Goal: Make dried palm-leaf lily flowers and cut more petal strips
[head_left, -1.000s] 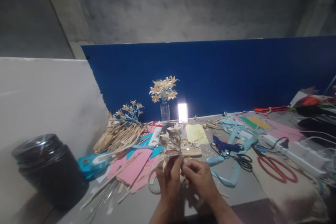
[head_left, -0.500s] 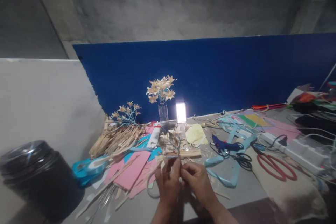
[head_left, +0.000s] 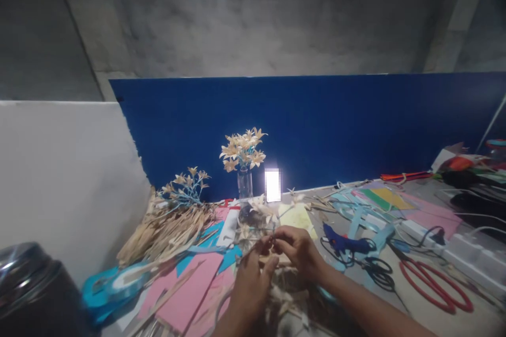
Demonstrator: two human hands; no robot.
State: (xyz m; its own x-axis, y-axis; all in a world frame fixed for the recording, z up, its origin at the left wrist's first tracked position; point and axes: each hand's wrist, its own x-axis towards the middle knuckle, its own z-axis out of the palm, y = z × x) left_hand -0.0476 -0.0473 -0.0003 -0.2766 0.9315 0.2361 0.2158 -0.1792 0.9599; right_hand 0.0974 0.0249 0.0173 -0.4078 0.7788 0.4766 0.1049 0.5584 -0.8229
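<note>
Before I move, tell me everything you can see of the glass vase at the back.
The vase is clear, tall and narrow, glass by its look. It stands upright before the blue panel, holding cream flowers on light-blue stems that spread above its rim. Its base is hard to make out. The left hand and right hand are apart from it.

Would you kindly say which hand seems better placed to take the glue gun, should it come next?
Probably the right hand: the glue gun lies to its right, whereas the left hand is farther away. Both hands meet at something hard to make out, so the right may need freeing first.
</note>
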